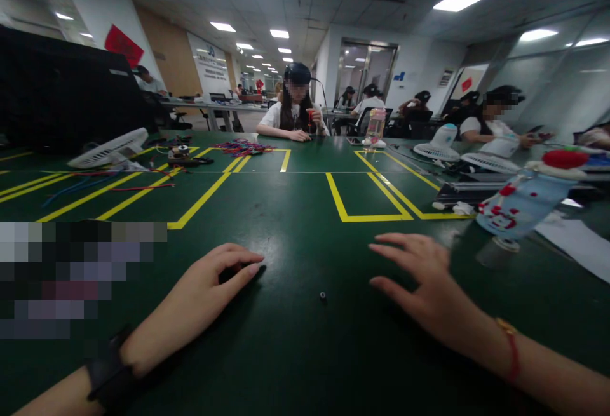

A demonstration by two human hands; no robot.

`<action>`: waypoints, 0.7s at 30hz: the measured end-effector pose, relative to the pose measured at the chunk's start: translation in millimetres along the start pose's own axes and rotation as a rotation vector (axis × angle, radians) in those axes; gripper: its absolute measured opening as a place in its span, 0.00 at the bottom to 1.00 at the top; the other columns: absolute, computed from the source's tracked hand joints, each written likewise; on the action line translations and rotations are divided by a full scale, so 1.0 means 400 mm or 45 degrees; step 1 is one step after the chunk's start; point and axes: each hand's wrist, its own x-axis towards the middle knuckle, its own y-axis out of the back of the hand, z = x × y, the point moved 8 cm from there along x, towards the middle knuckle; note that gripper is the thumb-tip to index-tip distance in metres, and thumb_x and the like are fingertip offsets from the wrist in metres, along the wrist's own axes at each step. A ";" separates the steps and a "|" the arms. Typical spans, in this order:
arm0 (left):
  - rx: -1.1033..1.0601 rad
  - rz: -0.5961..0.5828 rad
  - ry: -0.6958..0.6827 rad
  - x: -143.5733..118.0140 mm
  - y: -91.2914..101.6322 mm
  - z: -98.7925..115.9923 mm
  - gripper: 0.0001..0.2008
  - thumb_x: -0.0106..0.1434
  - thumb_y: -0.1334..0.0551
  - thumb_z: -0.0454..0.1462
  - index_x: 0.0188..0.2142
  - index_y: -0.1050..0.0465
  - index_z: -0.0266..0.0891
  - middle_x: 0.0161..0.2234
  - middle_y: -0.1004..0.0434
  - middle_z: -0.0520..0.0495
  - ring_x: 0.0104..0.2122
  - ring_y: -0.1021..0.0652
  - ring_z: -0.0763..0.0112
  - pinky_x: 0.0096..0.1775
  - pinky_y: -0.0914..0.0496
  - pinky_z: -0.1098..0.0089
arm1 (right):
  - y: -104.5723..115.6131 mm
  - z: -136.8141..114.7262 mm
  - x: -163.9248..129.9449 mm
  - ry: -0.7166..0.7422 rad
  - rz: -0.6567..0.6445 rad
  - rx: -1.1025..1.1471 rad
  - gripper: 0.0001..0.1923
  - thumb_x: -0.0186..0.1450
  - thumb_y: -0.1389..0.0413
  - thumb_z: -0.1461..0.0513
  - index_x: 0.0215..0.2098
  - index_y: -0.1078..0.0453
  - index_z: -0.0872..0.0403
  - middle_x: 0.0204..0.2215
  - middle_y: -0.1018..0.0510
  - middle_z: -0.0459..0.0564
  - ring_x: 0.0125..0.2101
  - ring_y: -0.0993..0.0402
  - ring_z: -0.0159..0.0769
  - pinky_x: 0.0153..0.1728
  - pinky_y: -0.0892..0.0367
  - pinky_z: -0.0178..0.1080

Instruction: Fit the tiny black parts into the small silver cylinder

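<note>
My left hand (216, 279) rests on the green table (295, 359), fingers bent forward, with a narrow gap between thumb and index fingertip. I see nothing held in it. Across from it, my right hand (419, 276) is spread, thumb and fingers well apart, and holds nothing. Between the two hands lies a tiny dark ring-shaped part (323, 296), possibly a nut or small bushing. Neither hand touches it. It sits somewhat nearer to my right thumb.
At right stand a blue cartoon-patterned bottle (527, 200), white paper (579, 248) and fan parts (438, 144). Far left holds a white fan piece (112, 149), loose wires (143, 186) and a wire bundle (243, 147). A person (295, 108) sits opposite, holding something red.
</note>
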 end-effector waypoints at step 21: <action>0.018 -0.011 -0.019 -0.007 -0.002 0.014 0.14 0.63 0.44 0.47 0.44 0.26 0.49 0.45 0.27 0.50 0.44 0.26 0.64 0.47 0.31 0.63 | 0.203 0.508 -0.171 -1.158 -0.226 -0.355 0.28 0.60 0.56 0.43 0.44 0.28 0.52 0.38 0.25 0.56 0.39 0.31 0.43 0.33 0.40 0.40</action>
